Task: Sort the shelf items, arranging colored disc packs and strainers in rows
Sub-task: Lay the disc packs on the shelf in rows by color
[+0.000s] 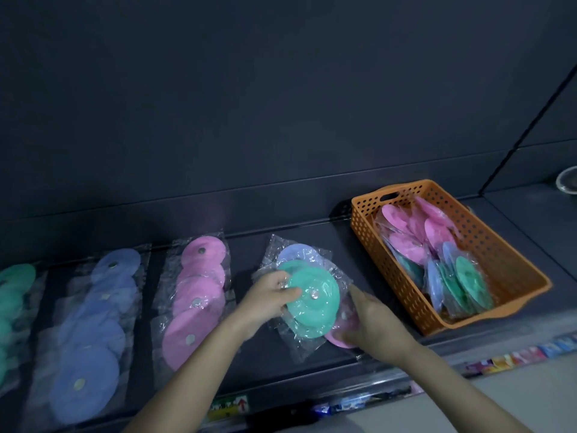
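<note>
Dim light. The dark grey shelf (256, 364) is deep, flat and slightly glossy, and runs the full width of the view. The matt dark back panel (249, 104) behind it fills the upper half. At right a dark upright divides this bay from the next, where a clear round lid-like object (569, 180) sits at the frame edge. A label strip (515, 359) with coloured tags runs along the shelf front. Below it is pale grey floor (515, 404).

Rows laid front to back on the shelf, all in clear wrap:
- green row (12, 285) of round discs, far left, cut by the frame
- blue row (93, 339) of overlapping lilac-blue discs
- pink row (196, 301) of overlapping pink discs with metal centre studs

Right of the pink row is a loose pile. The left hand (268, 300) grips the green disc pack (315, 298), a mint-green round disc with a metal stud in crinkled clear wrap. The thumb lies over its face. A blue disc pack (298, 251) lies behind it on the shelf. A pink disc pack (340, 339) sits partly beneath it.

The right hand (374, 320) lies against the pink disc pack, back of the hand up. I cannot tell whether its fingers hold the pack.

The orange perforated plastic basket (487, 235) stands on the shelf to the right, set at an angle. It holds more wrapped pink, blue and green discs standing on edge.
</note>
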A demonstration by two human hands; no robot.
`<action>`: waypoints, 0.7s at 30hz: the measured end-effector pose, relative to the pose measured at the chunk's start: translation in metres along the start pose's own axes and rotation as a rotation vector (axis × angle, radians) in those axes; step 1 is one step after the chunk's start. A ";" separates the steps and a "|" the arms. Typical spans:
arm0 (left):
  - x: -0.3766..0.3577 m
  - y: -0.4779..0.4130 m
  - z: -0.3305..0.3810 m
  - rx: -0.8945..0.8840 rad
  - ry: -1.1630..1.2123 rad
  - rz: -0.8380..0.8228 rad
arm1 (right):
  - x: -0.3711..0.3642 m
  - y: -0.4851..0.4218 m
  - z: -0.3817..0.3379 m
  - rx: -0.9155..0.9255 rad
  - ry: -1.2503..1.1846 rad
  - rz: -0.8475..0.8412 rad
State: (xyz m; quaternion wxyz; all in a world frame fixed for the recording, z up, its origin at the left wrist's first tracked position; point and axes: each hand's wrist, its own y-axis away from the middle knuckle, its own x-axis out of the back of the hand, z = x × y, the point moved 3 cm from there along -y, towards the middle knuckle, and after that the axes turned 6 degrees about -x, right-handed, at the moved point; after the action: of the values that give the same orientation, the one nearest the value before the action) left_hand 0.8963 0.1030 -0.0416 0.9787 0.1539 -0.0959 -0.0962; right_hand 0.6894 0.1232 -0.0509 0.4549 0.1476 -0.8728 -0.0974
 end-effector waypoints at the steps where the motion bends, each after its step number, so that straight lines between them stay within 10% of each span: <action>1: -0.002 -0.001 -0.005 -0.004 -0.048 0.009 | 0.001 0.000 0.002 -0.009 -0.019 -0.006; 21: 0.002 -0.013 -0.008 -0.314 -0.568 0.125 | 0.026 -0.040 0.006 -0.106 0.277 0.161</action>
State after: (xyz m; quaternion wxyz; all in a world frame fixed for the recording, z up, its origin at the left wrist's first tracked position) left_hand 0.8980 0.0927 -0.0524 0.9286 -0.0378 -0.3583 -0.0888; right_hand 0.6774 0.0775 -0.0465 0.5844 0.0647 -0.8044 -0.0852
